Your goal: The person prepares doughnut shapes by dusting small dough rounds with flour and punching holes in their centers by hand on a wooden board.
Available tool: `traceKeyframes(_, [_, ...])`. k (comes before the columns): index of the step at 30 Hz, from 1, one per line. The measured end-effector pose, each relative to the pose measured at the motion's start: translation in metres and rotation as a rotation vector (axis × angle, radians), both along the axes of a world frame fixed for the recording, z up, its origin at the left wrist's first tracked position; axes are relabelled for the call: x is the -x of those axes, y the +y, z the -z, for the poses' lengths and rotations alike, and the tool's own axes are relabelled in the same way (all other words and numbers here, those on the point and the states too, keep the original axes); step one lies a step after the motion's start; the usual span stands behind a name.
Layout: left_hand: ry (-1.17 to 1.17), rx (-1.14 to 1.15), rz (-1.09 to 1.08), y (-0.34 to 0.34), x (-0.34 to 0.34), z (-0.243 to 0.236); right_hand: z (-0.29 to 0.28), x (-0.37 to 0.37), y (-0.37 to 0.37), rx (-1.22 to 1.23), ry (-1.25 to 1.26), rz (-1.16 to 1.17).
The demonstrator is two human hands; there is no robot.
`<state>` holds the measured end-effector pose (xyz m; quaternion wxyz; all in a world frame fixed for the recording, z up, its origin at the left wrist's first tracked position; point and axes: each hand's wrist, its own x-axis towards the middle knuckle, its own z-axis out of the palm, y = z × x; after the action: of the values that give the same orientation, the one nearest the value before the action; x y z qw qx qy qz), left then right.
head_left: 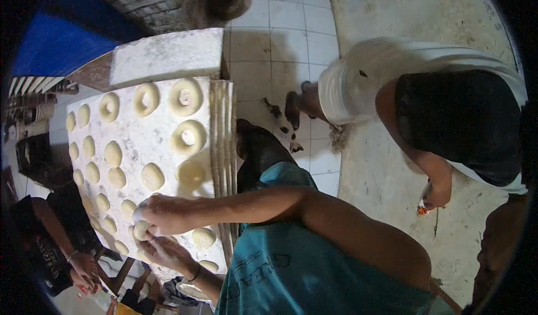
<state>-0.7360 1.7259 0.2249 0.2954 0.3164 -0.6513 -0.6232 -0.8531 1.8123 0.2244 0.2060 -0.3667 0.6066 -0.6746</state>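
Both my hands are at a small round piece of dough (140, 230) above the floured board (131, 133). My right hand (161, 214) reaches over it from the upper side, fingers curled round it. From below, my left hand (167, 252), with a dark band at the wrist, has its fingertips pressed to the same dough. Their grip hides part of it. Around them lie several flattened dough balls (152, 176), and beyond sit several dough rings (188, 137) with open centres. One more dough ball (204, 237) rests beside my left hand.
Several boards are stacked (224, 147) under the floured one. A second floured board (168, 57) adjoins its far edge. One person sits at the right, a hand (439, 193) holding something small. At the lower left is another person's hand (84, 270). A cat (286, 127) lies on the tiles.
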Motion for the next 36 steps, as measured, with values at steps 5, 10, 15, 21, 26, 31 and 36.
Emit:
traceKeyframes(5, [-0.168,0.396,0.035,0.002,0.02,-0.017,0.009,-0.002,-0.012,0.031,0.033,0.1])
traceKeyframes(10, [-0.126,0.269,0.123,0.013,0.038,-0.022,0.011,0.019,-0.004,-0.012,-0.043,0.12])
traceKeyframes(15, [-0.188,0.532,0.088,-0.035,0.027,-0.024,-0.006,0.011,-0.01,0.068,-0.176,0.013])
traceKeyframes(21, [0.675,-0.827,-0.105,-0.02,-0.028,-0.039,-0.037,-0.002,-0.027,0.206,-1.045,-0.402])
traceKeyframes(26, [0.756,-1.213,0.094,0.018,-0.052,-0.05,-0.044,-0.006,-0.036,0.103,-1.409,-0.899])
traceKeyframes(31, [1.014,-0.8,0.193,-0.008,-0.101,-0.01,-0.024,-0.014,-0.041,-0.414,-1.214,-0.726])
traceKeyframes(36, [0.419,-0.53,-0.015,0.041,-0.102,-0.009,-0.044,-0.054,-0.072,-0.708,0.117,-1.088])
